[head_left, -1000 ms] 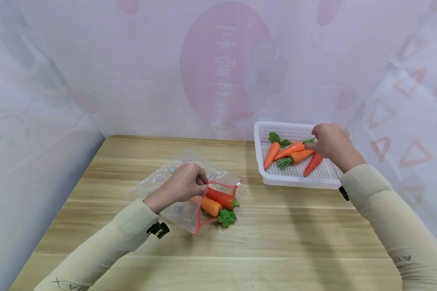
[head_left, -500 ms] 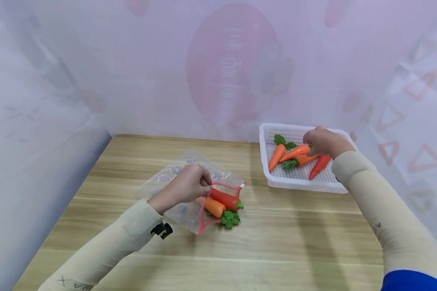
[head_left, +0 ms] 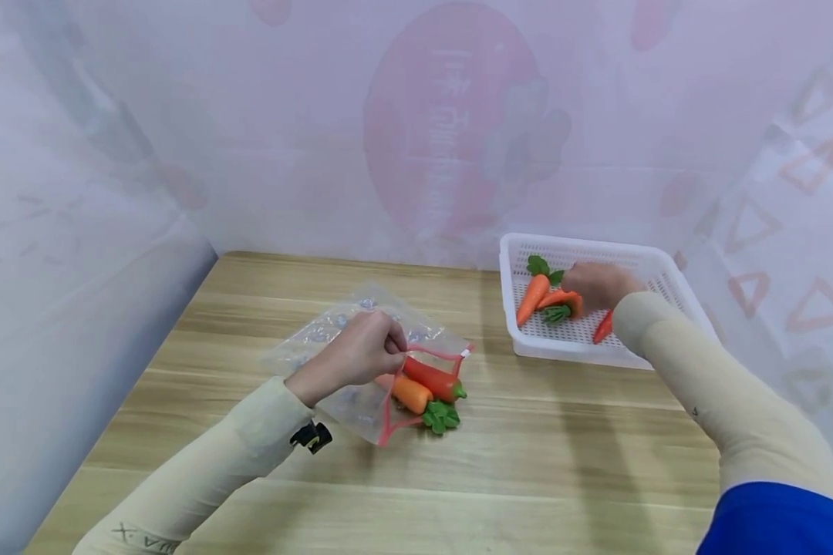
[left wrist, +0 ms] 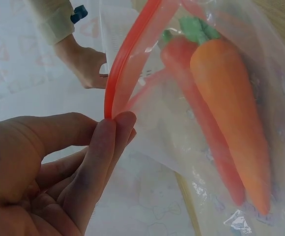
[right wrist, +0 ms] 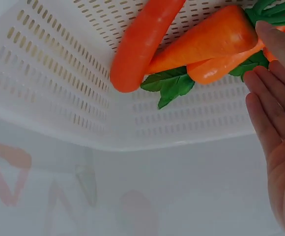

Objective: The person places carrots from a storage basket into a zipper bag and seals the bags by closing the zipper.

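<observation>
My left hand (head_left: 361, 351) pinches the red-edged mouth of a clear zip bag (left wrist: 132, 59) between thumb and fingertips. Inside the bag lie an orange carrot (left wrist: 231, 108) with a green top and a red chili pepper (left wrist: 201, 108), side by side. Over at the white perforated basket (head_left: 510, 308), my right hand (head_left: 600, 285) reaches in, its thumb at the leafy end of a carrot (right wrist: 211, 37) and its fingers apart from the thumb. A red pepper (right wrist: 142, 44) lies against that carrot, and another carrot (head_left: 532, 299) rests toward the basket's left side.
The wooden table (head_left: 527, 462) carries both the bag and the basket. White printed sheeting (head_left: 284, 154) stands behind the table and along both sides. The basket's raised rim surrounds the vegetables.
In the basket my right hand has moved left and lower, toward the carrots. The left hand keeps its pinch on the bag. The head view has shifted slightly.
</observation>
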Motion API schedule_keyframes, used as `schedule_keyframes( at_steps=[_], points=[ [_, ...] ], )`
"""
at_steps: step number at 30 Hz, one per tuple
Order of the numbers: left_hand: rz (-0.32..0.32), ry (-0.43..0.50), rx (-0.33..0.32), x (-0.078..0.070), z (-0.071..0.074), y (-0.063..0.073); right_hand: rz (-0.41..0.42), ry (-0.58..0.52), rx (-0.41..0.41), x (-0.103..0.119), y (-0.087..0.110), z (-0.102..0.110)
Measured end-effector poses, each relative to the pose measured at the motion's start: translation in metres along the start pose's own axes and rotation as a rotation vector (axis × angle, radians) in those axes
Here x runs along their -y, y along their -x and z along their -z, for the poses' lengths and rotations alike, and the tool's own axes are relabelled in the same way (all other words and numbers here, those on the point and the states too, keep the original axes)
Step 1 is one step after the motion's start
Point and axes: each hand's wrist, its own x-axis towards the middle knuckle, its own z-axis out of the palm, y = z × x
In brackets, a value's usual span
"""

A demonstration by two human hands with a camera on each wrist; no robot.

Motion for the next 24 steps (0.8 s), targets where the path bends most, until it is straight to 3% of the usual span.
schedule_keyframes(
  at_steps=[6, 14, 24],
  points=[
    [-0.017, -0.002, -0.004, 0.000, -0.001, 0.000, -0.024, 0.161, 0.010, 0.000, -0.006, -0.015],
    [-0.026, 0.008, 0.006, 0.001, -0.004, 0.000, -0.079, 0.195, -0.017, 0.003, -0.010, -0.028],
    [-0.027, 0.001, 0.020, -0.001, -0.004, -0.001, -0.117, 0.322, 0.032, 0.007, -0.015, -0.038]
  ],
)
